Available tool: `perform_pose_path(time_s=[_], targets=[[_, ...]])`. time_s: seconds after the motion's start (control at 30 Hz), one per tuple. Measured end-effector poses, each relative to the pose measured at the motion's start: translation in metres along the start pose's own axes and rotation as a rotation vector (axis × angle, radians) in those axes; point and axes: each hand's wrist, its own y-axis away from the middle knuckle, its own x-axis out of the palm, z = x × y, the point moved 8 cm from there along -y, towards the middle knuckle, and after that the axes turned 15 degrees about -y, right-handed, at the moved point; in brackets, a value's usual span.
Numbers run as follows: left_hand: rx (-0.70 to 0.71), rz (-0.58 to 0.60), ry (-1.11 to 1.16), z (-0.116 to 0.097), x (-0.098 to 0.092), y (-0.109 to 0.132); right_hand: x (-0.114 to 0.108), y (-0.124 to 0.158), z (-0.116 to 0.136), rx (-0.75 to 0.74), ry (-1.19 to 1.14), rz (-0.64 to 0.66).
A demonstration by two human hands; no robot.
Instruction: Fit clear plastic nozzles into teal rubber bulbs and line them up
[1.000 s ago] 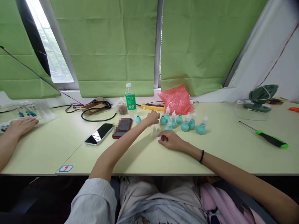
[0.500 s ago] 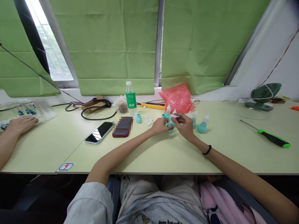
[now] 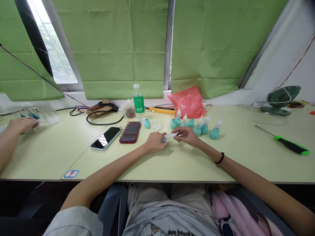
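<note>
Teal squeeze bulb [image 3: 163, 140] sat clamped in the left hand [image 3: 155, 142], translucent nozzle [image 3: 169, 136] toward the right hand [image 3: 187, 135], which pinched a whitish tip [image 3: 175, 134]; it looked light, soft, best held round the bulb.

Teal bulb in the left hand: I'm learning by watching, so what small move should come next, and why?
Probably press the white piece in the right hand onto the clear neck of the teal bulb that the left hand grips: the two line up, touching or nearly so, and several bulbs standing nearby already carry pale tips.
</note>
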Motion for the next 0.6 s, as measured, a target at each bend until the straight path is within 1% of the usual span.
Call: perform_pose_path(time_s=[0.03, 0.1, 0.23, 0.37, 0.5, 0.6], targets=[[0.001, -0.001, -0.028, 0.000, -0.001, 0.000, 0.003, 0.001, -0.001, 0.013, 0.012, 0.027], [0.005, -0.006, -0.069, -0.002, -0.003, -0.001, 0.004, 0.003, -0.001, 0.022, 0.056, 0.036], [0.047, -0.005, -0.114, -0.005, -0.003, -0.003, -0.001, 0.006, -0.003, 0.026, 0.123, -0.029], [0.117, 0.003, -0.142, -0.007, -0.001, -0.002, -0.004, 0.007, -0.011, 0.080, 0.096, -0.050], [0.146, 0.011, -0.156, -0.009, -0.002, -0.001, -0.004, 0.006, -0.013, 0.098, 0.084, -0.038], [0.169, 0.026, -0.151, -0.012, -0.003, -0.001, -0.003, 0.006, -0.012, 0.099, 0.106, 0.004]])
